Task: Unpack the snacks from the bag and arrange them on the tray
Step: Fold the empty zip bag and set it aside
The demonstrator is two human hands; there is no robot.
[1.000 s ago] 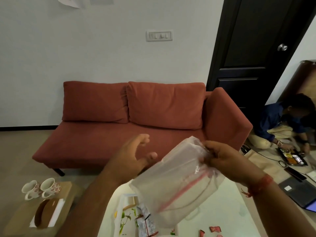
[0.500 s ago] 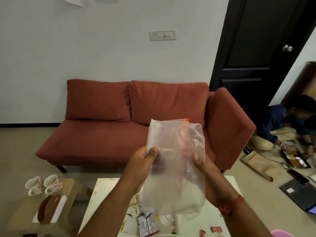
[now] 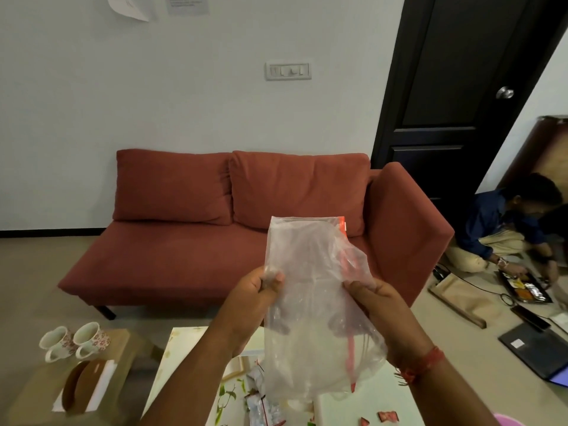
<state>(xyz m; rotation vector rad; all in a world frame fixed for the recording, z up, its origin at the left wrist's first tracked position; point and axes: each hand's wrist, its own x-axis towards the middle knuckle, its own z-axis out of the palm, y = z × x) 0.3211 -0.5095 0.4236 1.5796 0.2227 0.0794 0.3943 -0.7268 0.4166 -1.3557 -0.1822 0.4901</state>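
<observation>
A clear plastic zip bag (image 3: 310, 302) with a red seal strip hangs upright in front of me and looks empty. My left hand (image 3: 252, 299) pinches its left edge between thumb and fingers. My right hand (image 3: 378, 305) grips its right side, fingers curled behind the plastic. Below the bag, a tray with a leaf print (image 3: 229, 395) lies on the white table (image 3: 181, 348). Silvery snack packets (image 3: 261, 407) lie on the tray. Two small red wrapped sweets (image 3: 385, 416) sit on the table at the lower right.
A red sofa (image 3: 215, 241) stands behind the table. Two flowered mugs (image 3: 73, 341) and a brown object sit on a low wooden stool at the left. At the right a person crouches on the floor beside a food tray (image 3: 522, 287), cables and a laptop (image 3: 541, 348).
The bag went from slanted, held by my right hand alone, to upright between both hands. My left hand closed onto its left edge. The camera has tilted slightly down.
</observation>
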